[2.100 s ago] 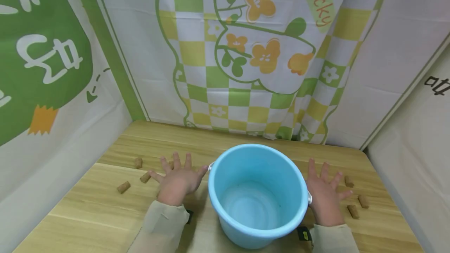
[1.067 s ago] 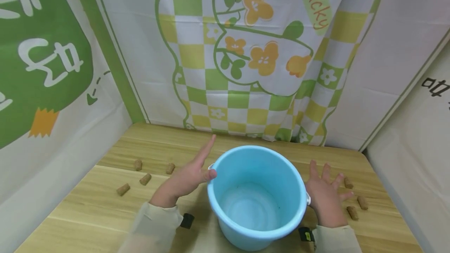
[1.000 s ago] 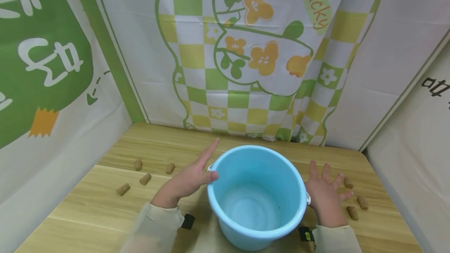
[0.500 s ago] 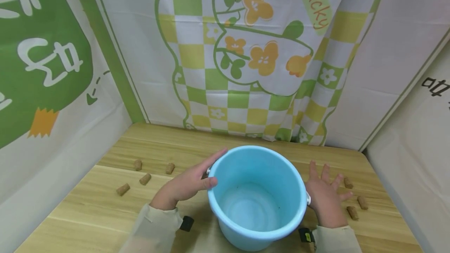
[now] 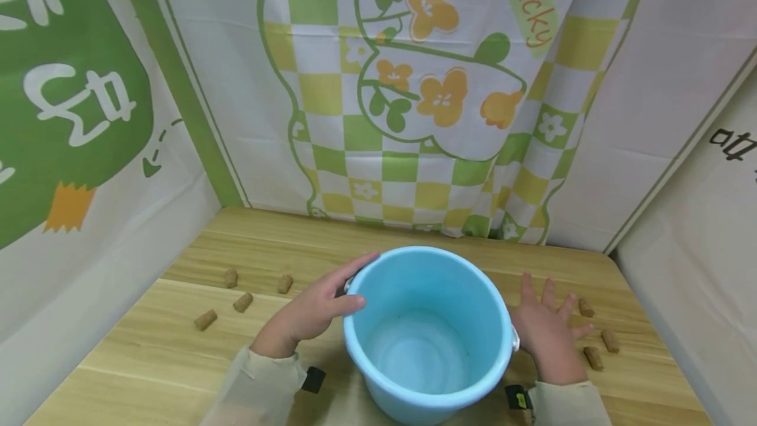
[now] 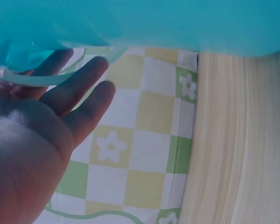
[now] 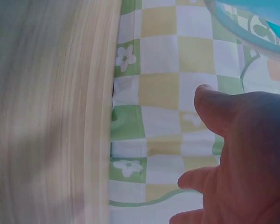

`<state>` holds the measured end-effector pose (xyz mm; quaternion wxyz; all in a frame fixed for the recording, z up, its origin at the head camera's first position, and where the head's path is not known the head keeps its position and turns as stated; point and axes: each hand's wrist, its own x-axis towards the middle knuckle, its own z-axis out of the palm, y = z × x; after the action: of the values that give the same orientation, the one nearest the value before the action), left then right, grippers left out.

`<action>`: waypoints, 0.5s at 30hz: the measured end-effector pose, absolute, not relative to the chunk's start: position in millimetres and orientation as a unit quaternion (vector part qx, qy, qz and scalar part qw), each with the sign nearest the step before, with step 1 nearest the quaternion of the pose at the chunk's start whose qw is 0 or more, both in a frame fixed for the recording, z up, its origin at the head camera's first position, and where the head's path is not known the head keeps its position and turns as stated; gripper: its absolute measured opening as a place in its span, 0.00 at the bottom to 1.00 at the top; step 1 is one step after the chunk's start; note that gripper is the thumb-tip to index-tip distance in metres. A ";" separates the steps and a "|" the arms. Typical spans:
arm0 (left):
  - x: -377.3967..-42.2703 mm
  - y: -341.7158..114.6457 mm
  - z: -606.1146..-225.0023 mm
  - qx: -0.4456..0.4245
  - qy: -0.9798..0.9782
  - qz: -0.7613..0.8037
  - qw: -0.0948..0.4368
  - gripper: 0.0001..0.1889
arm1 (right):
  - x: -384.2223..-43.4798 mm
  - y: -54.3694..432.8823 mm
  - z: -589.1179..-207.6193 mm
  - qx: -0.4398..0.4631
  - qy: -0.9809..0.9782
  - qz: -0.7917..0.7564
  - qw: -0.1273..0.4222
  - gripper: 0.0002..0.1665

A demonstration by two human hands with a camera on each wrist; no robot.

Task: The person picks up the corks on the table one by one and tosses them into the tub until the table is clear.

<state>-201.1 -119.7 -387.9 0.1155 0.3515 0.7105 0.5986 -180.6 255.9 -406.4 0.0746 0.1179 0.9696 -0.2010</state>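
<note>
A light-blue bucket (image 5: 428, 291) is sitting at the near middle of the worktop (image 5: 136, 360), its mouth facing up and its inside floor showing; its underside is staying out of sight. At its left side the left hand (image 5: 310, 311) is gripping the rim, the thumb lying over the edge and the index finger stretching along the outside. In the left wrist view a white handle (image 6: 37, 80) is running close by that hand's fingers, which are lying fairly straight and slightly parted below the blue wall. The right hand (image 5: 547, 327) is holding nothing; its fingers are spreading wide just beside the bucket's right side, pointing toward the far edge. Four corks (image 5: 243, 302) are lying scattered to the left of the left hand and beyond it, while three more corks (image 5: 610, 340) are lying just right of the right hand. Pale sleeves (image 5: 254, 386) are covering both forearms, and a black strap (image 5: 313, 380) is showing at the left wrist, with another at the right. Behind the far edge a checked green, yellow and white curtain (image 5: 367, 133) is hanging, with orange flowers and the word "Lucky" showing on it.
</note>
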 end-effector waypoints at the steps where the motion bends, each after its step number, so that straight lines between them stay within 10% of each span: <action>1: -200.4 -120.3 -387.3 0.346 0.714 0.598 0.112 0.35 | -181.0 256.1 -406.1 0.120 0.970 -0.200 0.074 0.67; 15: -201.1 -125.5 -389.3 0.294 0.761 0.576 0.053 0.33 | -184.8 279.3 -403.6 0.077 0.982 -0.174 0.009 0.64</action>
<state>-201.1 -125.5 -389.3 0.0527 0.2942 0.7611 0.5756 -184.8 279.3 -403.6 0.0088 0.0765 0.9817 -0.1740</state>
